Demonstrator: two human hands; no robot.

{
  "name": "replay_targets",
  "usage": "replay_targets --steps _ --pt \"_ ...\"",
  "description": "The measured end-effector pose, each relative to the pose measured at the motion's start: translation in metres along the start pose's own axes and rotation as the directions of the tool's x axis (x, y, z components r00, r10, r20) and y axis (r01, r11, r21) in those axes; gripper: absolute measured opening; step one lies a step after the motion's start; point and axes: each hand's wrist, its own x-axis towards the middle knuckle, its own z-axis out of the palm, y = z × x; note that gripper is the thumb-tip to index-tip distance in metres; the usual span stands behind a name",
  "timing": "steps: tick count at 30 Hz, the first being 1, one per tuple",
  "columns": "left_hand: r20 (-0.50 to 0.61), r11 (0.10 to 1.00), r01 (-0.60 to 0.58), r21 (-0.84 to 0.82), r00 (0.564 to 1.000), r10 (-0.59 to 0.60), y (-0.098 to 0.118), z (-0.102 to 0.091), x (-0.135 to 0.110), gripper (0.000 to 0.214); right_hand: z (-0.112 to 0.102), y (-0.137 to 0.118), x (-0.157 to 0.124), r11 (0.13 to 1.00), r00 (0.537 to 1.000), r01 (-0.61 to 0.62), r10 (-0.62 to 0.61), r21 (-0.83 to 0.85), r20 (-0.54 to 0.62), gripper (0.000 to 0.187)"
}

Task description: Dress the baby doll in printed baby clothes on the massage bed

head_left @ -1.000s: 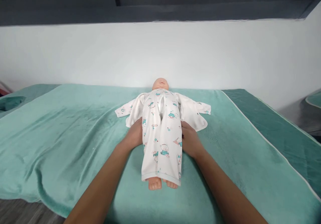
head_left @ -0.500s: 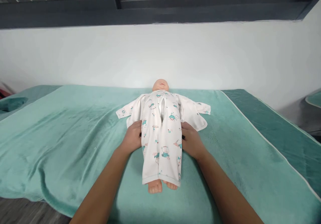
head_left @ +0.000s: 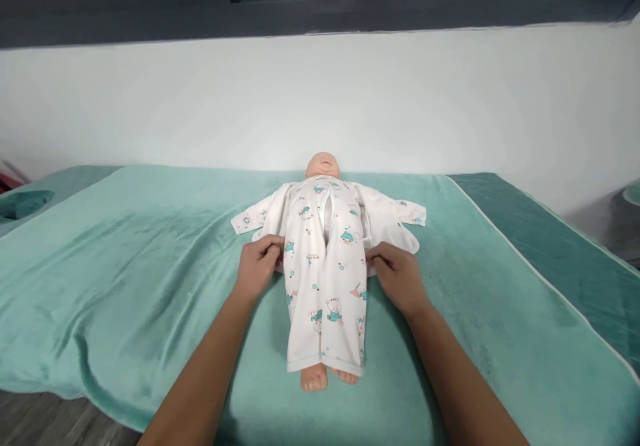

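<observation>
A baby doll [head_left: 323, 165] lies on its back, head toward the wall and bare feet toward me. It wears white printed baby trousers [head_left: 327, 279] with a slit at the upper middle. A white baby shirt [head_left: 390, 223] spreads out beneath, sleeves stretched to both sides. At the left side of the trousers my left hand [head_left: 257, 263] is closed, thumb and fingers pinching white cloth. My right hand [head_left: 397, 276] pinches white cloth at the opposite side, level with it. Whether the pinched cloth is shirt or trousers, I cannot tell.
Under the doll spreads a light green plush blanket [head_left: 165, 286], wrinkled on the left. Darker green cloth [head_left: 540, 239] lies along the right. Behind stands a white wall [head_left: 320, 99] below a dark window frame [head_left: 350, 13]. Grey floor [head_left: 55, 419] shows at lower left.
Both hands have come up from beside the trouser legs, with thumbs and fingers now pinching cloth. A bit of white cloth shows under each hand. The view has tilted slightly downward.
</observation>
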Motion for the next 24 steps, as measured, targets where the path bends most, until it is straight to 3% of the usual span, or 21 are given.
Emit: replay_targets --steps 3,5,10,13,16,18,21,22,24 --pt "-0.183 0.992 0.079 -0.102 0.978 -0.097 0.000 0.000 0.003 0.025 -0.008 0.020 0.002 0.975 0.949 -0.177 0.132 -0.137 -0.286 0.022" --pt "-0.265 0.987 0.107 -0.118 0.955 -0.135 -0.002 0.000 0.004 0.024 -0.013 0.033 0.002 0.917 0.908 -0.300 0.191 -0.263 -0.373 0.027" --pt "-0.357 0.984 0.176 -0.035 0.917 -0.177 -0.014 -0.001 0.010 0.025 -0.022 0.044 0.005 0.756 0.866 -0.472 0.304 -0.453 -0.396 0.049" --pt "-0.371 0.982 0.169 0.078 0.920 -0.129 -0.024 -0.001 0.017 0.022 -0.029 0.045 0.015 0.736 0.838 -0.537 0.406 -0.413 -0.365 0.042" --pt "-0.386 0.950 0.184 0.254 0.920 -0.075 -0.032 0.001 0.026 0.020 -0.036 0.045 0.030 0.769 0.824 -0.566 0.511 -0.297 -0.246 0.023" --pt "-0.408 0.905 0.215 0.367 0.912 -0.051 -0.034 0.003 0.031 0.020 -0.036 0.039 0.039 0.844 0.836 -0.533 0.513 -0.066 -0.197 0.022" --pt "-0.435 0.851 0.254 0.460 0.900 -0.033 -0.033 0.005 0.035 0.022 -0.025 0.013 0.048 0.828 0.849 -0.364 0.483 0.426 -0.212 0.028" --pt "-0.436 0.838 0.263 0.478 0.899 -0.033 -0.033 0.005 0.036 0.024 -0.020 0.000 0.050 0.800 0.859 -0.296 0.461 0.521 -0.221 0.029" --pt "-0.422 0.815 0.275 0.511 0.906 -0.041 -0.031 0.006 0.036 0.029 -0.011 -0.031 0.050 0.825 0.914 -0.189 0.346 0.532 -0.211 0.025"
